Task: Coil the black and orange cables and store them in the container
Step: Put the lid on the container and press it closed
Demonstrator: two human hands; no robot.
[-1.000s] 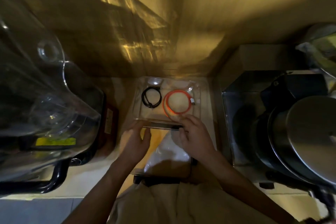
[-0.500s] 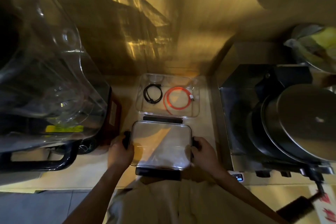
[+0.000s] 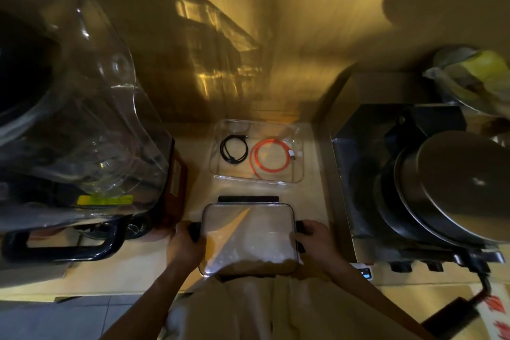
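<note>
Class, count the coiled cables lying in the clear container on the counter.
2. The black cable lies in the left part of the container; the orange cable lies beside it on the right. None seems hidden.

black cable (image 3: 234, 149): black
orange cable (image 3: 269, 157): bright orange, white plug
container (image 3: 299, 174): clear
lid (image 3: 248, 237): clear, black clips
bench (image 3: 314, 201): pale tan
blender label (image 3: 105, 199): yellow
pot (image 3: 455, 188): grey steel
</note>
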